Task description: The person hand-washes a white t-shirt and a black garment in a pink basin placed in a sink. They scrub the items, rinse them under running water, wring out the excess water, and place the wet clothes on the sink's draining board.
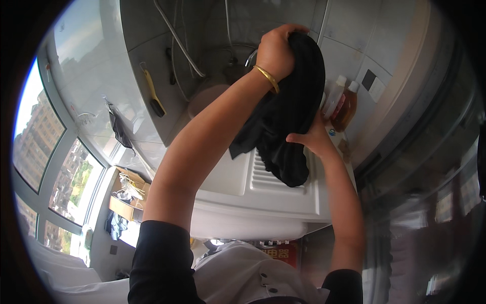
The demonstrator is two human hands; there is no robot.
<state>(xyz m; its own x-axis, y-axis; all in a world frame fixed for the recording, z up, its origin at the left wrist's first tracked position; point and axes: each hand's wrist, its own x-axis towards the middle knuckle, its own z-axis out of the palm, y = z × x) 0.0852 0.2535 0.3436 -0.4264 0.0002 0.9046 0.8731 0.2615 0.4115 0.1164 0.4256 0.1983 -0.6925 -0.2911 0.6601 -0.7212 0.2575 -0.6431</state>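
Note:
A black cloth garment (292, 114) hangs from my left hand (279, 49), which grips its upper end above the laundry sink. My right hand (313, 136) is at the garment's right side, thumb in front of the fabric and the other fingers hidden behind it. Below, the bunched lower end hangs in front of the ribbed washboard (262, 171) moulded into the white sink (224, 178). Part of the basin and most of the washboard are covered by the cloth and my left forearm.
A chrome faucet (250, 57) stands behind my left wrist. Several bottles (343, 110), one with amber liquid, line the sink's right rear edge. A yellow-handled brush (153, 93) hangs on the left wall. A cardboard box (129, 195) with hangers lies by the window. Sliding glass (429, 197) borders the right.

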